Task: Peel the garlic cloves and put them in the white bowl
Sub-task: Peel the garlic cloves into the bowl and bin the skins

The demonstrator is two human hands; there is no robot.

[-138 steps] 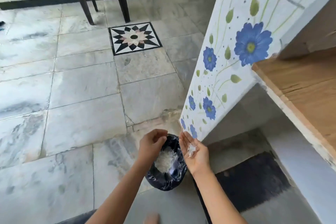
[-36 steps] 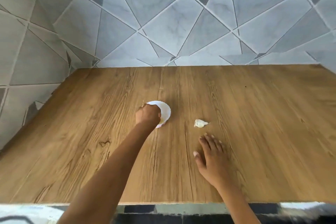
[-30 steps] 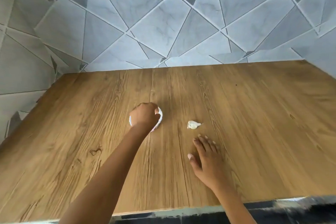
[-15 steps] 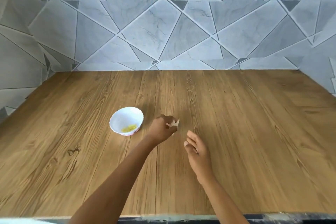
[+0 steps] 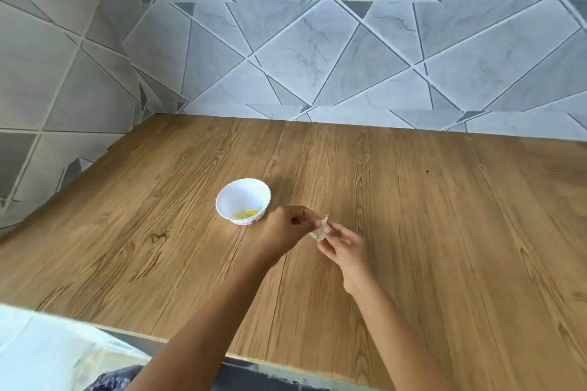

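At the far left a tiled wall [image 5: 63, 73] of grey triangles meets the back wall in a corner. Below it, at the near left edge, lies a pale surface [image 5: 47, 352], with a bit of dark patterned cloth [image 5: 108, 378] just beside it at the bottom of the view.

The wooden counter [image 5: 444, 232] fills the middle. On it, left of centre, the white bowl [image 5: 241, 195] stands upright, its rim scalloped. A small heap of yellowish peeled cloves [image 5: 246, 214] lies in its near side.

Just right of the bowl, apart from it, the left hand [image 5: 286, 227] hovers above the counter with its fingers curled. Its fingertips pinch one end of a garlic clove [image 5: 320, 228], which is held in the air between the two hands. Whitish skin shows on the clove; how much of it is peeled I cannot tell.

The right hand [image 5: 344, 246] meets it from the other side. Its thumb and fingers are bent in and pinch the clove's lower end.

Farther right the counter carries only a tiny dark speck [image 5: 428, 171] near the back.
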